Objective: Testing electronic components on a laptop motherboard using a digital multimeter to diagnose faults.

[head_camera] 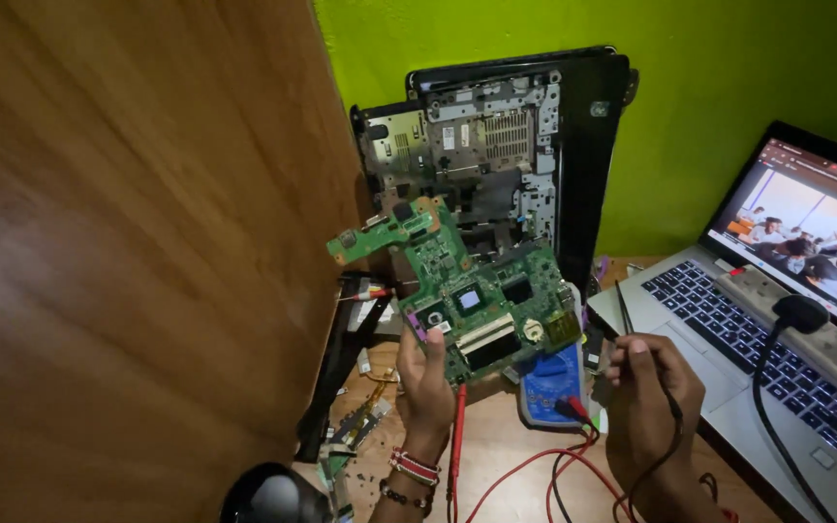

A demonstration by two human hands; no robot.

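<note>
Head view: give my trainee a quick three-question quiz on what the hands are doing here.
1. True or false: the left hand holds the green circuit board up off the desk.
2. What does the right hand have in its grip?
A. a screwdriver
B. a thin black probe with its lead
C. the red probe
3. Fill in: the blue multimeter lies on the desk between the two ____.

Key
1. True.
2. B. The red probe lies on the desk beside the left wrist.
3. hands.
</note>
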